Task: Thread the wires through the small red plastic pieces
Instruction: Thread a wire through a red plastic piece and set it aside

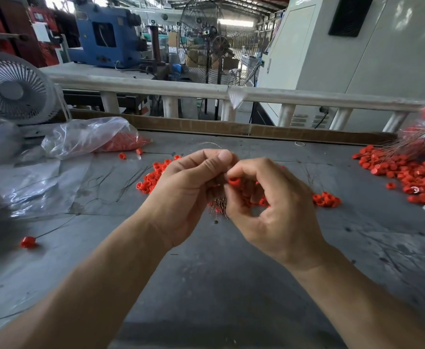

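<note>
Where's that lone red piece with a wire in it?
In the head view, the red piece lies on the table's near left, well left of the left hand.

Both forearms reach forward, left hand point(193, 190) and right hand point(269, 200) curled, fingertips apparently meeting.

Hands: two, the left hand point(181, 195) and the right hand point(271, 205).
Red plastic pieces point(405, 172): too many to count, in three loose heaps on the surface point(206, 285).
Finished piece on a wire point(28, 242): one lying apart.
Plastic bags point(85, 134): two.
Fans: two, a desk fan point(12, 89) and a pedestal fan point(214, 44).
</note>
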`<act>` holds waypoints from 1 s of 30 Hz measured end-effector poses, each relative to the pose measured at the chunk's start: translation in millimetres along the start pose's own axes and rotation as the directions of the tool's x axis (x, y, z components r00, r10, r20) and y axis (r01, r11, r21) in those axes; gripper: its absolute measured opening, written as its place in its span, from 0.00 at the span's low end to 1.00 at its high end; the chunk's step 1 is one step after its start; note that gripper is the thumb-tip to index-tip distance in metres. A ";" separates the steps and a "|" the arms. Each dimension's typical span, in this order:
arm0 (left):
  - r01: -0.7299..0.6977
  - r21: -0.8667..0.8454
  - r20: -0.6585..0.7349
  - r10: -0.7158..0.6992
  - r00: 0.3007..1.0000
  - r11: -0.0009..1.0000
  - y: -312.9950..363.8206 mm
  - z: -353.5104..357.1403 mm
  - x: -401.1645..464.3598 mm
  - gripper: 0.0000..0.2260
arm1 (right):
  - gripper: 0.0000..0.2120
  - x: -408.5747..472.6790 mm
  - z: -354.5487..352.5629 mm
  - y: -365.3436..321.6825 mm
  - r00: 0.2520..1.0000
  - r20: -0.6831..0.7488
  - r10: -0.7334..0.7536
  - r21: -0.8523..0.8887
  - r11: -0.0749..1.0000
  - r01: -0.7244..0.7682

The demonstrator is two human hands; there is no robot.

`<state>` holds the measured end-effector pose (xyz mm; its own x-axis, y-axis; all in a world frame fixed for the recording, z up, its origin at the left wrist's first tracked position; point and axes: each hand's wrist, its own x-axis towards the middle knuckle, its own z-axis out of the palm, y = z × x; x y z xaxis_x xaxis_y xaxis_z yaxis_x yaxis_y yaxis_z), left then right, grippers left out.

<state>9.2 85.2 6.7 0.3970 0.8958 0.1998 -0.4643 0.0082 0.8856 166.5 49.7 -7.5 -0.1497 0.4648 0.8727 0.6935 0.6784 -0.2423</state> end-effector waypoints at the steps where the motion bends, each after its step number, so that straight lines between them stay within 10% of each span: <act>1: -0.020 0.021 -0.040 0.020 0.999 1.000 0.6 -1.4 0.8 0.08 | 0.07 -0.2 0.2 0.7 1.000 0.021 0.015 0.016 1.000 -0.015; 24: 0.098 0.524 -0.408 0.148 0.901 0.846 5.6 -39.1 11.1 0.13 | 0.08 -3.2 -1.1 28.9 0.930 0.342 0.134 -0.063 0.991 -0.120; 30: 0.116 0.512 -0.366 0.094 0.926 0.851 3.6 -38.5 11.1 0.17 | 0.07 -0.5 -6.8 41.4 0.943 0.156 0.294 -0.156 0.950 -0.270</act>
<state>-18.6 112.3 -4.0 0.0348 0.9928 0.1146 0.0567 -0.1164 0.9916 200.1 73.7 -15.2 -0.0471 0.7265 0.6856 0.8095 0.4299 -0.3999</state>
